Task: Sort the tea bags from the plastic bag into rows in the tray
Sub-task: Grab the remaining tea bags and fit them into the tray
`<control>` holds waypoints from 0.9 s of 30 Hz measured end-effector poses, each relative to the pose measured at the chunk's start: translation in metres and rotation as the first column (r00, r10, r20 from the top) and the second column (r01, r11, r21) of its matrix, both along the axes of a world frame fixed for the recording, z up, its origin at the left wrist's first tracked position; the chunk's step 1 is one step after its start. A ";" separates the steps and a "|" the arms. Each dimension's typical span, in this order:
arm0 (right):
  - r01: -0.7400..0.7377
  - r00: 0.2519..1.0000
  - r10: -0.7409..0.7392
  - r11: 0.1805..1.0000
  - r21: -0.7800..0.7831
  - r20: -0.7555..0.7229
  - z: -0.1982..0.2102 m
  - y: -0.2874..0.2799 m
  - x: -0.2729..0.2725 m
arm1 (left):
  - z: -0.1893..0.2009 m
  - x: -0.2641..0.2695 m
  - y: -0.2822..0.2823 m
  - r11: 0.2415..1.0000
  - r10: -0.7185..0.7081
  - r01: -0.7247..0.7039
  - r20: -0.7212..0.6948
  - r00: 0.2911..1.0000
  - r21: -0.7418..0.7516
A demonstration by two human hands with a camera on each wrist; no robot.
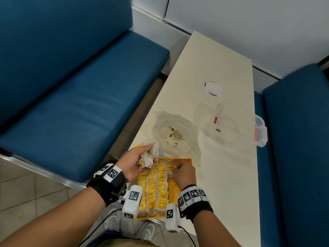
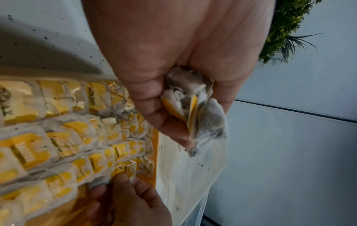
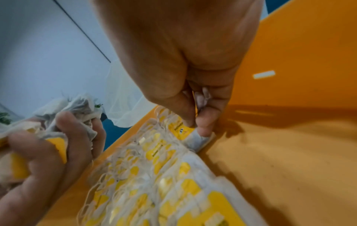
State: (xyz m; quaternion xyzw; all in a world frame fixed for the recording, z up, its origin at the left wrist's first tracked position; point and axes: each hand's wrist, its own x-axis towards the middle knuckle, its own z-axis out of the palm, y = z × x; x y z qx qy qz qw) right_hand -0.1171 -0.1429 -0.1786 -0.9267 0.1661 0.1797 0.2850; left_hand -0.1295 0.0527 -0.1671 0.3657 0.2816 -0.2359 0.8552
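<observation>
A yellow tray [image 1: 174,190] lies at the table's near edge, with rows of yellow-tagged tea bags [image 1: 156,184] filling its left part. My left hand [image 1: 135,161] hovers over the tray's far left corner and grips a bunch of loose tea bags [image 1: 151,155] [image 2: 195,107]. My right hand [image 1: 181,172] reaches down onto the right-most row and pinches one tea bag [image 3: 197,139] between thumb and fingers at the row's far end. Just beyond the tray lies the crumpled clear plastic bag [image 1: 178,134] with a few tea bags inside.
A clear plastic container [image 1: 233,125] with a red-tipped item stands on the cream table [image 1: 222,175] to the right of the bag. A white round object [image 1: 213,88] lies farther back. Blue benches [image 1: 80,97] flank the table on both sides.
</observation>
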 end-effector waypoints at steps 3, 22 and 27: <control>0.023 1.000 -0.024 0.999 0.031 0.009 -0.001 0.002 0.001 | 0.000 0.001 0.003 1.000 0.002 -0.002 -0.002 1.000 -0.003; -0.204 0.941 0.056 0.881 0.427 0.334 0.079 0.007 0.004 | 0.013 -0.003 -0.006 0.996 -0.074 0.074 0.008 0.997 -0.038; -0.554 0.768 0.391 0.803 0.221 0.507 0.085 0.019 -0.017 | 0.015 0.000 -0.012 1.000 0.019 -0.018 0.005 1.000 -0.024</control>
